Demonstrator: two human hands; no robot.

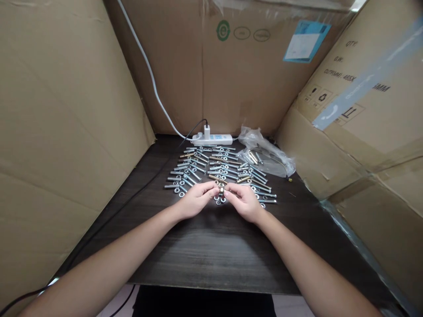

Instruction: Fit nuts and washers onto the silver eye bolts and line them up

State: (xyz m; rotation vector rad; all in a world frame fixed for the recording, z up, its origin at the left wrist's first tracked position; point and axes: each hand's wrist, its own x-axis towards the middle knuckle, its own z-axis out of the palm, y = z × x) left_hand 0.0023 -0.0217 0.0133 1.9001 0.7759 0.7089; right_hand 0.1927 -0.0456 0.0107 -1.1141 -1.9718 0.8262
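Observation:
My left hand (pixel 199 199) and my right hand (pixel 244 202) meet over the near side of a spread of bolts and nuts. Between their fingertips is a small brass-coloured nut (pixel 221 191), pinched from both sides. Whether a bolt runs through it is hidden by my fingers. Just under my hands lie washers and nuts (pixel 218 202) on the dark table (pixel 211 251). Silver bolts (pixel 193 177) are laid out in rows beyond my left hand, and more bolts (pixel 264 193) lie beside my right. A few brass-coloured bolts (pixel 218 178) lie among them.
A white power strip (pixel 226 139) with a plugged-in charger (pixel 206 132) stands behind the bolts. To its right is a clear plastic bag (pixel 276 160) with several bolts inside. Cardboard walls (pixel 231 79) enclose three sides. A black cable (pixel 132 191) crosses the table's left side.

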